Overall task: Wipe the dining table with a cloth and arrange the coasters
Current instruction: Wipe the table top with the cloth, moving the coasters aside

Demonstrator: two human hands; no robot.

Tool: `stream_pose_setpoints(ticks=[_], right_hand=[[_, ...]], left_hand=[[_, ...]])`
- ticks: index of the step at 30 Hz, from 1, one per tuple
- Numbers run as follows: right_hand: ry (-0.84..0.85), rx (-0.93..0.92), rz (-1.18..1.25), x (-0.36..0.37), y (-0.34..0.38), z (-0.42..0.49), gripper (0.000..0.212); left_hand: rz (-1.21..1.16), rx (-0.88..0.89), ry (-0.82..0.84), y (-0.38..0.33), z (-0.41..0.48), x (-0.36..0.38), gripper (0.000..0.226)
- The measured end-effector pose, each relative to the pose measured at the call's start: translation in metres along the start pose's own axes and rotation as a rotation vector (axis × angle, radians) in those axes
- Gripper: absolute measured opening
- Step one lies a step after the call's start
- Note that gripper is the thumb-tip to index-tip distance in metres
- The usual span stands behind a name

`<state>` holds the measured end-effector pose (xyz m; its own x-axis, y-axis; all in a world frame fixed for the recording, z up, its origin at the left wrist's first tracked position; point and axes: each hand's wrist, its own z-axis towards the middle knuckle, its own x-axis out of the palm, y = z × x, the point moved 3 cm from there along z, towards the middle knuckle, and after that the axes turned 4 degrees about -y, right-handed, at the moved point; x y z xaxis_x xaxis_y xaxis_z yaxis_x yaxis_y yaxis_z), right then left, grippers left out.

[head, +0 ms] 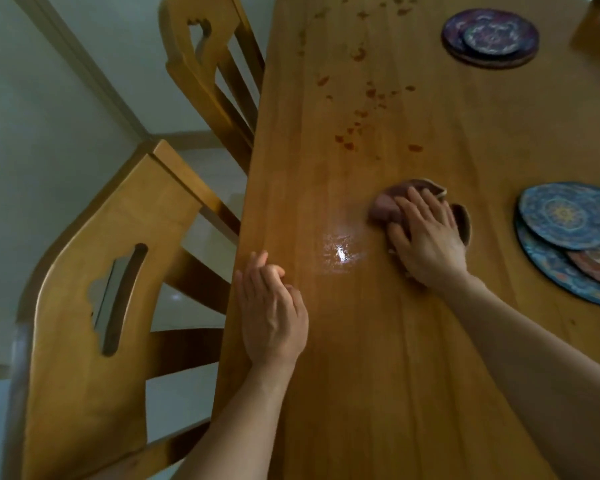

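The cloth [383, 203] is pressed onto the mid-surface [378, 375] by the right hand [426, 237], fingers flat, for wiping pressure. The left hand [274, 317], relaxed and empty, is braced at the left edge.

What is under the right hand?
A crumpled reddish-brown cloth, pressed onto the wooden dining table by the right hand; its edges show past the fingers. The tabletop beneath is covered.

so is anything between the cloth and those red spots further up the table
Nothing visible. The right hand presses the cloth flat on the table, and only bare wood lies between it and the red spots. The near coasters and far coasters sit off to the right, clear of that path.
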<state>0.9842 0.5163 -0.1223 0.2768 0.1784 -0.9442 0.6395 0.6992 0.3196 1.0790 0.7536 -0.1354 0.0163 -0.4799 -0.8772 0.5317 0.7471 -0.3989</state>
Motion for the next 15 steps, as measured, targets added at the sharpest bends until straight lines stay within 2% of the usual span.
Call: stream_pose_setpoints(ticks=[2, 4, 7, 9, 13, 15], right_hand=[[0.011, -0.003, 0.015, 0.009, 0.026, 0.004, 0.058], [0.041, -0.113, 0.028, 0.018, 0.052, -0.015, 0.058], [0.086, -0.315, 0.053, 0.018, 0.074, -0.08, 0.056], [0.161, -0.387, 0.066, 0.006, 0.072, -0.131, 0.057], [0.374, -0.313, 0.359, -0.014, 0.046, -0.184, 0.056], [0.362, -0.191, 0.522, -0.028, 0.037, -0.192, 0.042]], left_hand=[[-0.001, -0.002, -0.001, 0.001, 0.0, 0.001, 0.013], [-0.014, 0.015, -0.012, 0.002, 0.0, 0.002, 0.013], [-0.087, 0.004, -0.016, 0.006, 0.0, 0.003, 0.012], [-0.181, -0.029, 0.04, 0.007, 0.002, -0.004, 0.011], [-0.361, -0.193, 0.298, 0.018, 0.013, -0.015, 0.009], [-0.394, -0.175, 0.348, 0.014, 0.003, -0.028, 0.012]])
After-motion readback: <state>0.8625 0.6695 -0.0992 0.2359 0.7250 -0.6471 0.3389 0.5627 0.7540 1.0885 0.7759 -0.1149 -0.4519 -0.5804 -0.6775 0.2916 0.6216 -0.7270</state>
